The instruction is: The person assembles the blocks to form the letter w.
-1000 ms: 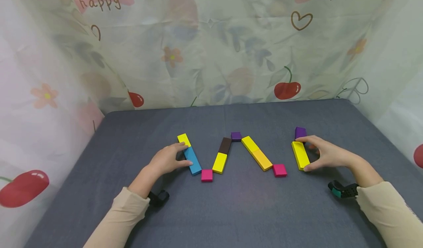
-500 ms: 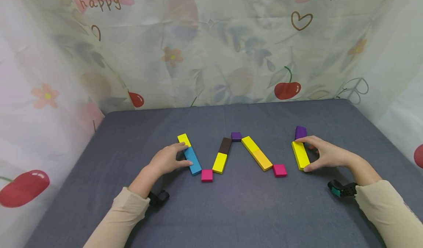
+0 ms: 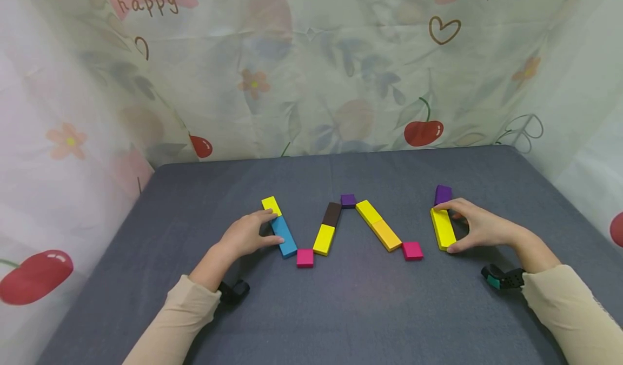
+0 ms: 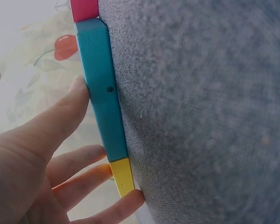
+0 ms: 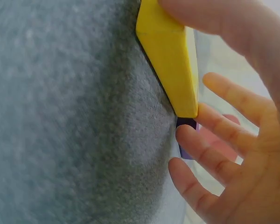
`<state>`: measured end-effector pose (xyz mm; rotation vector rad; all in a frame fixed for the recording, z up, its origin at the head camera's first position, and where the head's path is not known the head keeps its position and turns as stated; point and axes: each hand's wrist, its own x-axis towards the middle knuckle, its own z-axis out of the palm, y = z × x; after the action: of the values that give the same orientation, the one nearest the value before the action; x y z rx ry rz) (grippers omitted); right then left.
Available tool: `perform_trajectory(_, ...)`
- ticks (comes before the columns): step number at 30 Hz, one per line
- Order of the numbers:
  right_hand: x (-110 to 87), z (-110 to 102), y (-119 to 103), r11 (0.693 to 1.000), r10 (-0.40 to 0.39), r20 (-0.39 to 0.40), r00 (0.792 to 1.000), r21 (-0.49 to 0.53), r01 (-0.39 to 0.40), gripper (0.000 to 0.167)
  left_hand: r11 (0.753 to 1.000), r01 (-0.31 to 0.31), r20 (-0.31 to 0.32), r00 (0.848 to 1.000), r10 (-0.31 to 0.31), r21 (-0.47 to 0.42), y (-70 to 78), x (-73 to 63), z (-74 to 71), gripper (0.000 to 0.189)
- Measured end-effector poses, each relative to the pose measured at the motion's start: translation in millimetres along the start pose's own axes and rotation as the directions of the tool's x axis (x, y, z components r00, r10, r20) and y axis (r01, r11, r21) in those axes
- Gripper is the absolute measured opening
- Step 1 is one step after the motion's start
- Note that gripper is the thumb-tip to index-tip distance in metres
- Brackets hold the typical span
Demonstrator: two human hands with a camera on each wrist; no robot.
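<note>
In the head view my left hand [image 3: 246, 234] rests its thumb and fingertips along the side of a blue block [image 3: 284, 237] and the short yellow block [image 3: 270, 204] that touches its far end. The left wrist view has the thumb against the blue block [image 4: 100, 88] and the fingers by the yellow one [image 4: 123, 177]. On the right side, my right hand [image 3: 479, 225] pinches a long yellow block [image 3: 442, 230] end to end, thumb at the near end and fingertips at the far end. A purple block [image 3: 443, 194] sits just beyond those fingertips.
Between the hands, blocks form a zigzag: a pink block [image 3: 305, 258], a yellow block [image 3: 323, 240], a dark brown block [image 3: 331, 214], a purple block [image 3: 348, 201], two yellowish blocks [image 3: 378, 225] and another pink block [image 3: 412, 251]. Dark grey cloth [image 3: 350, 311] covers the table.
The right hand's yellow block and the purple block beyond it have shifted very slightly to the right. The left hand and the zigzag blocks stay in place.
</note>
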<state>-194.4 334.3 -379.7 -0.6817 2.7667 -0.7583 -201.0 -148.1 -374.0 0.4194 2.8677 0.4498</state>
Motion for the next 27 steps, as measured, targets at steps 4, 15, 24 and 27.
perform_trajectory(4,0.4,2,-3,1.0,0.002,-0.021,1.0,-0.013,-0.002,0.078,1.0,0.005,0.008,1.0,-0.005,-0.005,-0.1,0.7,-0.2,0.067)
perform_trajectory(15,5.0,6,-16,0.999,0.033,-0.055,0.998,-0.026,-0.035,0.077,1.0,0.007,0.009,1.0,-0.007,-0.004,0.2,1.2,0.2,0.068)
perform_trajectory(24,8.4,11,-24,0.999,0.045,-0.069,0.997,-0.028,-0.047,0.076,1.0,0.009,0.001,1.0,-0.009,0.003,-0.2,1.2,1.6,0.067)
perform_trajectory(27,9.7,13,-26,0.999,0.043,-0.071,0.997,-0.028,-0.045,0.075,1.0,0.009,0.0,1.0,-0.009,0.002,-0.3,0.8,1.8,0.067)
